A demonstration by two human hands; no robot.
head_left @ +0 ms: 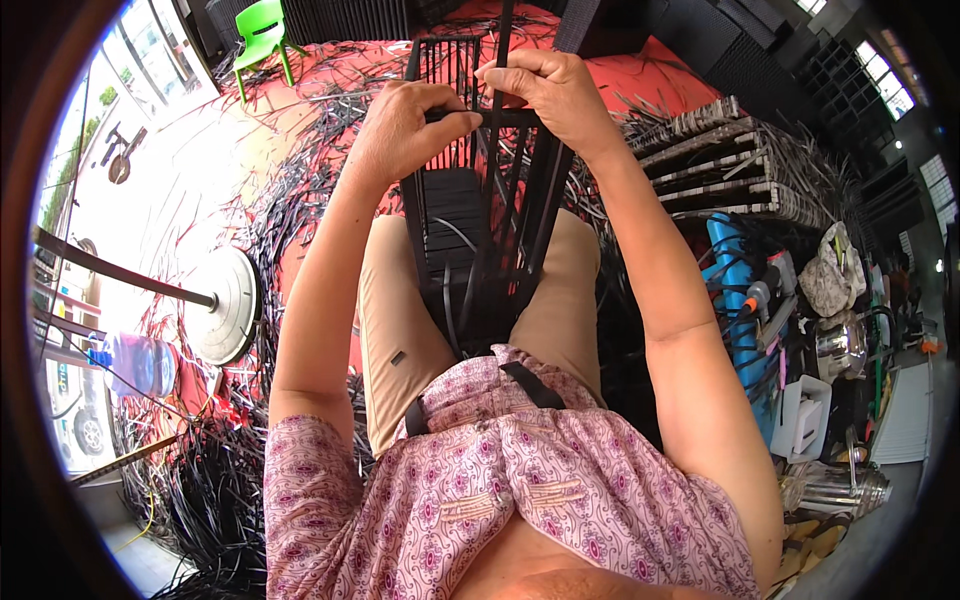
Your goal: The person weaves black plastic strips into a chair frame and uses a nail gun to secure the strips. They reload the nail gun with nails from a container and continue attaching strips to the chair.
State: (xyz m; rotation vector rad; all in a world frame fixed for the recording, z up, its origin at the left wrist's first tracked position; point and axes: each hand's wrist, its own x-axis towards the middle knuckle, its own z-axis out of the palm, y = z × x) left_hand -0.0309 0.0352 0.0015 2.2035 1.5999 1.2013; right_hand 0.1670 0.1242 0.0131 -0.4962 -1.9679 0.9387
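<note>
Between my knees stands a black frame (pixel 545 190) with slim upright bars, partly strung with black strips. A long flat black strip (pixel 503 40) rises past its top crossbar and runs down in front of it. My right hand (pixel 560 95) pinches this strip between thumb and fingers, above the crossbar. Just to the left and a little lower, my left hand (pixel 405 130) is closed at the crossbar, thumb and fingers pressed round its left part. What lies under the left fingertips is partly hidden. Inside the frame, dark woven or banded material (pixel 455 220) fills the lower part.
Loose black strips (pixel 300 200) litter the red floor. A round grey base with a pole (pixel 228 305) and a water bottle (pixel 140 362) stand left; a green chair (pixel 262 38) is far left. Stacked woven panels (pixel 715 165) and a blue rack of tools (pixel 735 290) are right.
</note>
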